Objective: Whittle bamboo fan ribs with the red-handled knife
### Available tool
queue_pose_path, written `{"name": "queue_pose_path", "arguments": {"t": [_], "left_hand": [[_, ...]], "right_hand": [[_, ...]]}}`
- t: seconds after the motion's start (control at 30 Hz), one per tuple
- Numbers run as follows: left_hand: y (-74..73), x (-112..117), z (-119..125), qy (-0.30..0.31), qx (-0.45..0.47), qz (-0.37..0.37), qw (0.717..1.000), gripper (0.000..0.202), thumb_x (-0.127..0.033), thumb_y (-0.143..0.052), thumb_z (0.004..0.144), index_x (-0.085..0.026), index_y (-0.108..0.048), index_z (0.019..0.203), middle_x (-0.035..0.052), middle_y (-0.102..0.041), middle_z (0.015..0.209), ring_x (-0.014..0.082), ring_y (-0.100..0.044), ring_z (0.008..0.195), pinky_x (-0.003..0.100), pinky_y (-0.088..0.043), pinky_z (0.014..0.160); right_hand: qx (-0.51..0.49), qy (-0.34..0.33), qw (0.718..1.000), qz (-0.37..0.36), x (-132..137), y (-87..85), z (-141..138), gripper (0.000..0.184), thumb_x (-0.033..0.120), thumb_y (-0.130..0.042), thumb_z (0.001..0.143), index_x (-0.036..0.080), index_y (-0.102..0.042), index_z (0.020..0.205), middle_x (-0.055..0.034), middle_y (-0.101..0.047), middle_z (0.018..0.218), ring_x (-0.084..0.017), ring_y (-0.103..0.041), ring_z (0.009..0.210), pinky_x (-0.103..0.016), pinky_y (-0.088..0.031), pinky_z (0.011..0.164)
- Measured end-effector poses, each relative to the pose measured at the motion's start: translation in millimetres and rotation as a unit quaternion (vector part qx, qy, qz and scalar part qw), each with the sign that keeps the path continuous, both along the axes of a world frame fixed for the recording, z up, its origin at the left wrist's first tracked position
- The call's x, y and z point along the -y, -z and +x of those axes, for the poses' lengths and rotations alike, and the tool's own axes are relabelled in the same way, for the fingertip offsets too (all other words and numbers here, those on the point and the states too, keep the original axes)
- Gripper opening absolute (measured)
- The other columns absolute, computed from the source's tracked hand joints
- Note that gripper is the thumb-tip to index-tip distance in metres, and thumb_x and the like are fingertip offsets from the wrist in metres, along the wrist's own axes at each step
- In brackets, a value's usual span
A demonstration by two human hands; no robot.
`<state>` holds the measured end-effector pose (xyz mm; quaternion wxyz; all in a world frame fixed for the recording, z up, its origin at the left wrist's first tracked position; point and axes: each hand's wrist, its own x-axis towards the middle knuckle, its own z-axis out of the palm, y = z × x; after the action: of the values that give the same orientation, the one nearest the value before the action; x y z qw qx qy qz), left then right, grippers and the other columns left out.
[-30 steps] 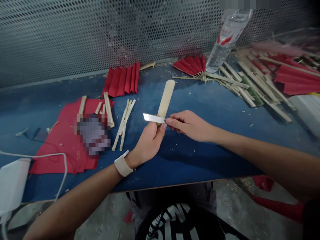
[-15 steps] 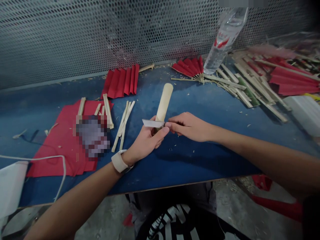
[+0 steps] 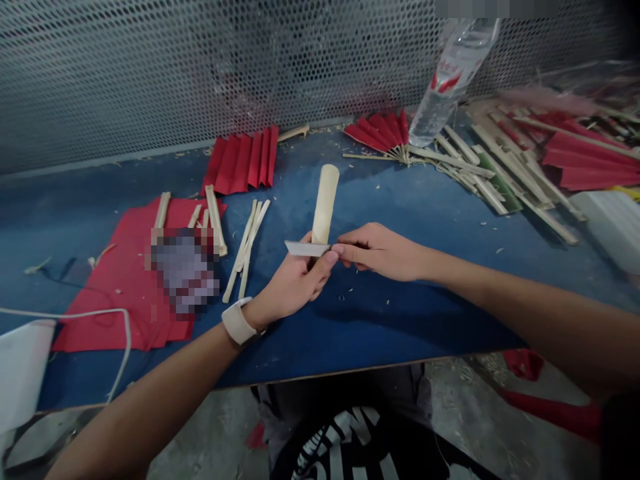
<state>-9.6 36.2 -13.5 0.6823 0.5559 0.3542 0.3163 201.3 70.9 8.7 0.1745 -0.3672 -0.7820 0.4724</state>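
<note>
My left hand (image 3: 293,283) is closed around the lower end of a pale bamboo slat (image 3: 325,203) that points away from me over the blue table (image 3: 350,313). My right hand (image 3: 383,252) grips the handle of a knife; its flat steel blade (image 3: 306,249) lies across the slat just above my left thumb. Both hands meet near the table's middle. A white band sits on my left wrist.
Thin bamboo strips (image 3: 247,247) and red paper sheets (image 3: 125,280) lie to the left. A folded red fan leaf (image 3: 245,160) is behind. A water bottle (image 3: 447,70), fan ribs and red fans (image 3: 590,157) crowd the back right. A perforated metal screen backs the table.
The slat has tilted more upright and the blade has turned flatter across it, sliding slightly lower against my left thumb. Both hands stay in nearly the same place.
</note>
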Motion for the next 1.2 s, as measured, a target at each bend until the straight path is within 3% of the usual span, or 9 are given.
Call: {"name": "queue_pose_path", "arguments": {"t": [0.4,0.6,0.83,1.03,1.2], "left_hand": [[1.5,-2,1,-0.048,-0.037,0.011,0.998,0.040,-0.061,-0.065,0.098,-0.024,-0.050,0.098,-0.0120,-0.033,0.055,0.0059,-0.030,0.040,0.019,-0.025,0.037],[3.1,-3,-1,-0.078,-0.082,0.079,0.990,0.047,-0.064,-0.063,0.098,-0.022,-0.050,0.083,-0.0095,-0.037,0.053,0.0059,-0.032,0.041,0.022,-0.025,0.038],[2.0,-1,-1,-0.111,-0.103,0.051,0.987,0.059,-0.067,-0.067,0.094,-0.020,-0.046,0.065,-0.0083,-0.035,0.048,0.0047,-0.028,0.040,0.024,-0.022,0.039],[-1.5,-1,5,-0.146,-0.116,0.046,0.981,0.058,-0.069,-0.070,0.091,-0.019,-0.050,0.068,-0.0091,-0.035,0.048,0.0044,-0.029,0.040,0.023,-0.022,0.040],[-0.2,-1,6,-0.152,-0.113,0.045,0.981,0.052,-0.062,-0.069,0.094,-0.020,-0.049,0.072,-0.0090,-0.037,0.051,0.0044,-0.029,0.042,0.022,-0.024,0.040]], "right_hand": [[0.028,0.039,0.998,0.041,3,0.1,-2,0.058,0.065,-0.044,0.105,0.018,-0.062,0.074,0.0012,-0.058,0.061,-0.011,-0.050,0.054,-0.027,-0.031,0.057],[0.022,0.061,0.996,0.056,8,-1.8,-6,0.062,0.068,-0.040,0.105,0.019,-0.058,0.072,-0.0004,-0.060,0.063,-0.012,-0.051,0.058,-0.028,-0.031,0.060],[0.036,0.089,0.992,0.078,11,-1.1,-8,0.064,0.070,-0.035,0.105,0.020,-0.056,0.073,0.0006,-0.055,0.061,-0.012,-0.049,0.057,-0.029,-0.029,0.059],[0.016,0.110,0.989,0.100,14,1.3,-9,0.065,0.073,-0.035,0.105,0.020,-0.050,0.070,0.0016,-0.051,0.060,-0.011,-0.044,0.055,-0.029,-0.025,0.058],[-0.048,0.136,0.985,0.097,11,3.0,-8,0.063,0.074,-0.039,0.103,0.021,-0.050,0.071,0.0027,-0.051,0.060,-0.010,-0.046,0.055,-0.028,-0.029,0.057]]}}
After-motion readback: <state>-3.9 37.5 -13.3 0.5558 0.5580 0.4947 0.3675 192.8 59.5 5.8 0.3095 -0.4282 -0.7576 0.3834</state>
